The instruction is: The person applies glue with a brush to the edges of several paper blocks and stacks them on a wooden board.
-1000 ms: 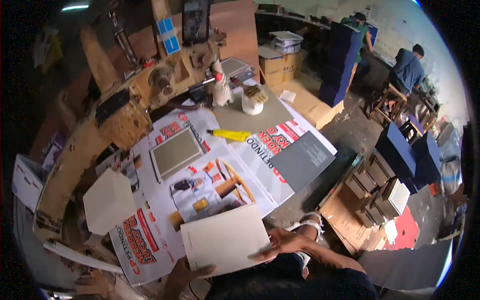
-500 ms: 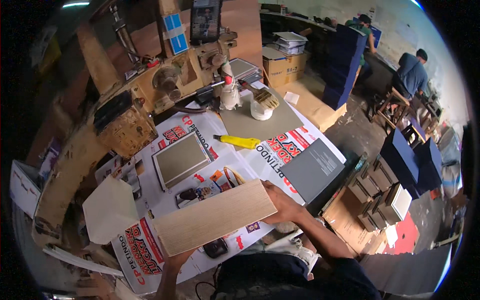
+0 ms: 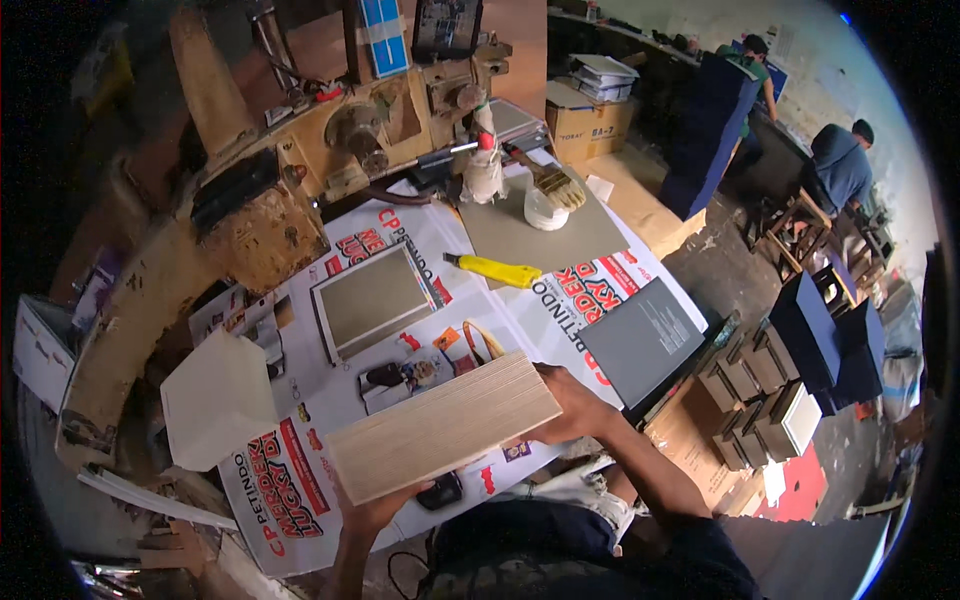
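A thick book block point(image 3: 445, 430) is held between my two hands above the table, its ridged page edges facing up. My left hand point(image 3: 375, 507) grips its near left end from below, with most of the fingers hidden under it. At the right end my right hand point(image 3: 572, 402) is closed round the corner. Just beyond the block lie a grey-centred panel with a pale border point(image 3: 375, 300) and a yellow utility knife point(image 3: 500, 270). A dark grey cover point(image 3: 645, 340) rests to the right of them. On the left, a cream folded sheet point(image 3: 220, 405) stands partly raised.
Printed poster sheets point(image 3: 265, 500) cover the table. At the back, a brush point(image 3: 555, 185) lies across a white pot point(image 3: 544, 213) on grey board point(image 3: 485, 232). A worn machine point(image 3: 360, 140) borders the far left. Stacked book blocks point(image 3: 740, 370) stand at right; two people sit farther off.
The view has shifted, so the table's things appear slightly moved. The block has tilted a little in my hands; both hands keep their hold.
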Available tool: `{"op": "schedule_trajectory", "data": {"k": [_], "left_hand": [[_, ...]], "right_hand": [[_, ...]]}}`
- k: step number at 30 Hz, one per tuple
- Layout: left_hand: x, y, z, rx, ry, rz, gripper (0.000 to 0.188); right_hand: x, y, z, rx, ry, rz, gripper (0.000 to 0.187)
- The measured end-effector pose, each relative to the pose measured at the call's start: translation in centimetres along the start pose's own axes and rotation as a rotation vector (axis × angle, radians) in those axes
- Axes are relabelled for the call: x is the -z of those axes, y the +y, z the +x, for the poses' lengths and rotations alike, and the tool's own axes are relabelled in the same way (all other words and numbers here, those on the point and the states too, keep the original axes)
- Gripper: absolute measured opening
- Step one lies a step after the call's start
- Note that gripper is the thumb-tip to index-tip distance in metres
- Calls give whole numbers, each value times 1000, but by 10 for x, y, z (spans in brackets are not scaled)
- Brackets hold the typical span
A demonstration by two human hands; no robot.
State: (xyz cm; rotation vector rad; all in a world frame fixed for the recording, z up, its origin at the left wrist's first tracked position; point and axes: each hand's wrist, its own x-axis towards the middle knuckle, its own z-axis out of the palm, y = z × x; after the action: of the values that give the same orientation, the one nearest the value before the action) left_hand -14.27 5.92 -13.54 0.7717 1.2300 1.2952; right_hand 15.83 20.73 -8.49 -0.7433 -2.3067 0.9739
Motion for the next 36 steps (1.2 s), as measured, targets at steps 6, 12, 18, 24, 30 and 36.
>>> {"op": "schedule_trajectory", "data": {"k": [6, 12, 18, 24, 30, 36], "left_hand": [[0, 12, -4, 4, -63, 833, 68], [-1, 11, -10, -136, -21, 886, 65], [-11, 14, -14, -165, -46, 650, 49], [0, -11, -9, -168, 26, 493, 49], [-20, 10, -11, 68, 35, 907, 45], [-13, 0, -22, -240, 60, 758, 46]], "right_hand": [[2, 0, -5, -66, -61, -68, 98], [-17, 11, -11, -15, 12, -94, 95], [-5, 0, -12, -72, -15, -52, 86], [-7, 6, -8, -64, 11, 28, 64], [-11, 17, -17, -74, 9, -2, 70], [-23, 19, -18, -101, 23, -20, 82]]}}
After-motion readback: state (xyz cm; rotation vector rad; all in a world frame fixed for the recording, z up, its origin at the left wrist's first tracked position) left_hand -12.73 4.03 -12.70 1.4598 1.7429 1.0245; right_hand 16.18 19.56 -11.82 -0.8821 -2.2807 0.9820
